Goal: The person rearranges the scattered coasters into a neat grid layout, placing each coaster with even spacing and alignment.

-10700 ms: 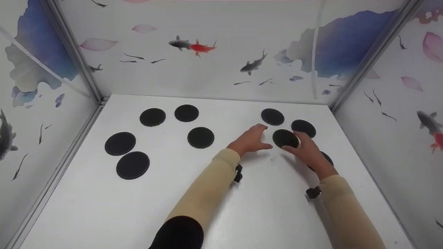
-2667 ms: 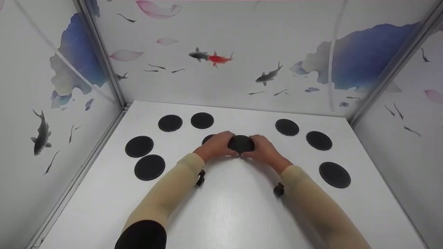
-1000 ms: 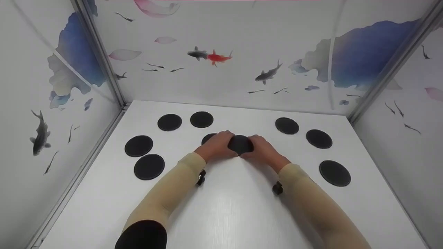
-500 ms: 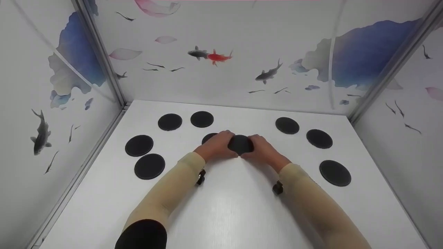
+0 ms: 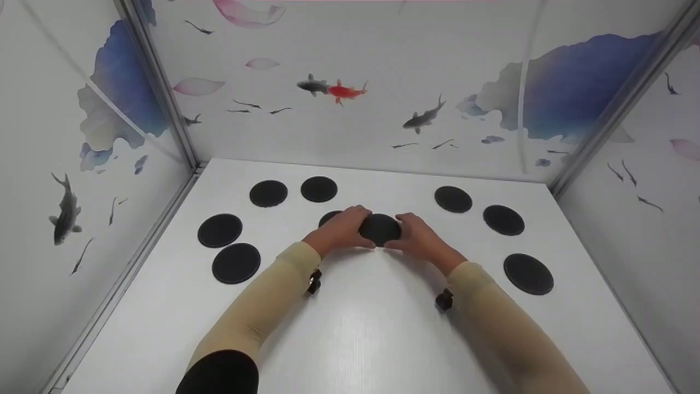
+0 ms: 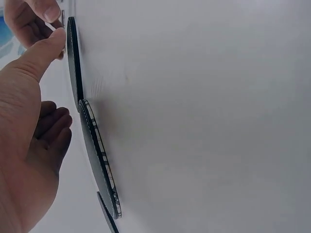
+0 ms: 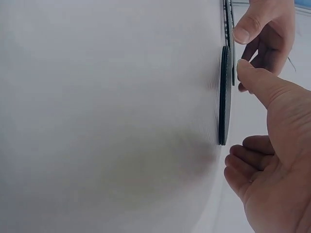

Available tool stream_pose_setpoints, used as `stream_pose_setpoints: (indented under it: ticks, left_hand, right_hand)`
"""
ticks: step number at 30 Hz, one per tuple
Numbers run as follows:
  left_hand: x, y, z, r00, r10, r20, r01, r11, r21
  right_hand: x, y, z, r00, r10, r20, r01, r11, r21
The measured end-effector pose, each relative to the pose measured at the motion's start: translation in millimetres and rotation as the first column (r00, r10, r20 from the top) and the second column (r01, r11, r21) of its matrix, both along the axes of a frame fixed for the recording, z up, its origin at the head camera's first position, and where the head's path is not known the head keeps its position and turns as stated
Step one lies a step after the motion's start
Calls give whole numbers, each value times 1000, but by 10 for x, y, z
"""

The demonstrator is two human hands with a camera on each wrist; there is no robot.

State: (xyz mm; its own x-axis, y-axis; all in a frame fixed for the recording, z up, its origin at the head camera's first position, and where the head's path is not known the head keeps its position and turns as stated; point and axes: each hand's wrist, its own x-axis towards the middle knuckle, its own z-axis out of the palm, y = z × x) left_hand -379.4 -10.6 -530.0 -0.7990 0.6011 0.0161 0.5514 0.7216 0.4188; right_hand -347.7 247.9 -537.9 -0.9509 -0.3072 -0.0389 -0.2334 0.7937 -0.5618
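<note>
In the head view, a round black coaster (image 5: 380, 230) lies mid-table between the two hands. My left hand (image 5: 339, 227) is at its left edge, thumb and fingers spread around it. On the other side my right hand (image 5: 421, 238) is spread the same way, with a small gap to the rim. The wrist views show the coaster flat, with thumb tips close by and loosely bent fingers gripping nothing. My left hand partly hides another coaster (image 5: 328, 216); its patterned edge shows in the left wrist view.
Several more black coasters lie on the white table (image 5: 350, 328): a group at left, including a front one (image 5: 236, 264), and three at right, including a large one (image 5: 528, 273). Printed panels enclose the table at the back (image 5: 350, 137) and both sides.
A coaster from the right group has come to mid-table, where both hands gripped it. In the last half second the right hand has eased slightly rightward off its edge; the coaster stays.
</note>
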Motion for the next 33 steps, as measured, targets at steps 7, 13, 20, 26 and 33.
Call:
stream_pose_setpoints:
  ticks: [7, 13, 20, 26, 33]
  left_hand:
    - [53, 75, -21, 1000, -10, 23, 9, 998, 59]
    - [66, 273, -19, 998, -52, 23, 50, 995, 92]
    - [84, 550, 2, 997, -72, 4, 72, 995, 66]
    - [156, 848, 42, 992, -126, -18, 127, 989, 76]
    - [270, 1228, 69, 983, -184, 5, 182, 976, 117]
  right_hand:
    - [104, 116, 57, 1000, -3, -21, 2, 999, -41]
    - [189, 312, 89, 998, -46, -39, 44, 997, -58]
    - [278, 659, 176, 994, -96, -51, 93, 994, -59]
    - [407, 1039, 282, 991, -111, -79, 104, 990, -95]
    - [609, 1450, 367, 988, -131, -82, 121, 985, -124]
